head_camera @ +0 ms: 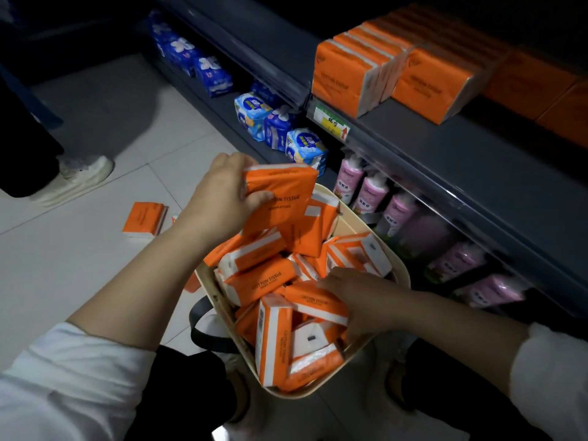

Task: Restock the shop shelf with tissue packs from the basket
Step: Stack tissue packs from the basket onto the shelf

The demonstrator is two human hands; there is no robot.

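One pack I'm gripping in my left hand above the basket; my right hand is resting on the heap inside, hold unclear. I'm risking knocking packs out.

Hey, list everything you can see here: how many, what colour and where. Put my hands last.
held tissue pack: one, orange, above the basket
basket: one, cream, on the floor before the shelves
basket packs: many, orange and white, piled in the basket
shelf packs: several rows, orange, upper shelf at right
floor pack: one clearly seen, orange, on the tiles left of the basket
blue packs: several, blue and white, bottom shelf
pink packs: several, pink, lower shelf beside the basket
price tag: one, green and yellow, upper shelf edge
shoe: one, white, far left floor
left hand: grips the held tissue pack
right hand: on the basket packs, grip unclear
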